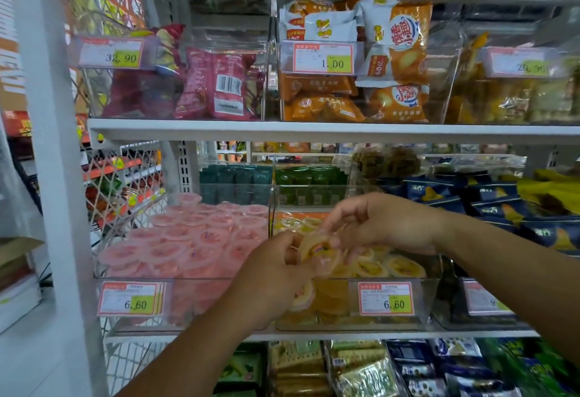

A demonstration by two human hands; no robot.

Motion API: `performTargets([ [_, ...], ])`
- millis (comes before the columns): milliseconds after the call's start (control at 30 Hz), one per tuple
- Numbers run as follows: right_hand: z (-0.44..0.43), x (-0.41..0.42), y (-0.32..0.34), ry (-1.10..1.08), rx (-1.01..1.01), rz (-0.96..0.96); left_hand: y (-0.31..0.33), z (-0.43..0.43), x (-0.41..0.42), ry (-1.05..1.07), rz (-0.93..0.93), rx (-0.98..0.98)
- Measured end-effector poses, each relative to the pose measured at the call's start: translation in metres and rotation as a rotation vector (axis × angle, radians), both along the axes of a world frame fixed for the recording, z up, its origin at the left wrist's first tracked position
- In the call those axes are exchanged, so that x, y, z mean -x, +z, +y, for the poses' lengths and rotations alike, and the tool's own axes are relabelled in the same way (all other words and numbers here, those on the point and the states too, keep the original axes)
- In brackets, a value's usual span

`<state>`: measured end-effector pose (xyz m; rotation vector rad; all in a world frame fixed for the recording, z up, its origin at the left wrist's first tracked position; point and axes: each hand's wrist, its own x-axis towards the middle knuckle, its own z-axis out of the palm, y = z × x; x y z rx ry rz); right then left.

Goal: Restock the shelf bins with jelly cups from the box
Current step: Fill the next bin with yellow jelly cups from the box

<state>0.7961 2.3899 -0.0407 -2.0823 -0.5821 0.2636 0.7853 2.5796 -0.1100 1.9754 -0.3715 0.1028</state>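
centre frame: left hand [276, 268] and right hand [386, 224], fingers curled, both pinch one yellow jelly cup [314, 247] over the clear bin [420, 299] on the white store shelf [376, 336].

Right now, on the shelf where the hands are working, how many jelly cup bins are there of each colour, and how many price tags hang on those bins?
Pink jelly cup bin: 1
Yellow jelly cup bin: 1
Price tags: 2
Total: 4

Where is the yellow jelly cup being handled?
Head view, centre: yellow jelly cup held between left hand and right hand, at the yellow-cup bin, right of the pink cups.
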Motion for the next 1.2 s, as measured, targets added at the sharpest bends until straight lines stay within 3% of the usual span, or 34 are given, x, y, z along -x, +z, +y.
performTargets([
  [67, -0.003, -0.005, 0.000, -0.063, 0.054, -0.086, 0.000, -0.003, 0.001, -0.004, -0.005, -0.027],
  [133, -0.015, -0.019, 0.008, -0.168, 0.239, -0.224, -0.001, -0.001, 0.002, 0.024, -0.009, 0.002],
  [233, -0.047, -0.048, 0.018, -0.315, 0.847, -0.413, -0.004, 0.010, 0.002, 0.079, -0.006, 0.097],
  [300, -0.058, -0.063, 0.014, -0.313, 1.076, -0.370, -0.005, 0.014, 0.001, 0.097, -0.009, 0.136],
  [467, -0.052, -0.077, -0.002, -0.276, 1.196, -0.220, -0.003, 0.018, -0.001, 0.005, -0.033, 0.204],
  [633, -0.050, -0.077, -0.011, -0.283, 1.303, -0.266, -0.007, 0.023, -0.007, -0.064, -0.061, 0.268],
  [700, -0.046, -0.071, -0.009, -0.306, 1.139, -0.386, -0.008, 0.024, -0.010, -0.060, -0.107, 0.282],
  [733, -0.040, -0.066, -0.006, -0.314, 0.915, -0.400, -0.007, 0.024, -0.011, -0.063, -0.132, 0.287],
  [800, -0.017, -0.045, 0.002, -0.224, 0.337, -0.157, -0.003, 0.021, -0.015, -0.053, -0.186, 0.274],
  [867, 0.007, -0.025, 0.008, -0.047, -0.030, 0.166, 0.001, 0.015, -0.022, -0.047, -0.243, 0.275],
  [933, 0.025, -0.020, 0.004, -0.011, -0.160, 0.186, 0.008, 0.010, -0.028, -0.027, -0.300, 0.246],
  [1067, 0.038, -0.038, -0.004, -0.190, -0.296, 0.035, 0.021, 0.013, -0.041, 0.009, -0.360, 0.173],
  [1200, 0.032, -0.077, -0.009, -0.441, -0.098, -0.173, 0.020, 0.031, -0.036, 0.116, -0.418, 0.102],
])
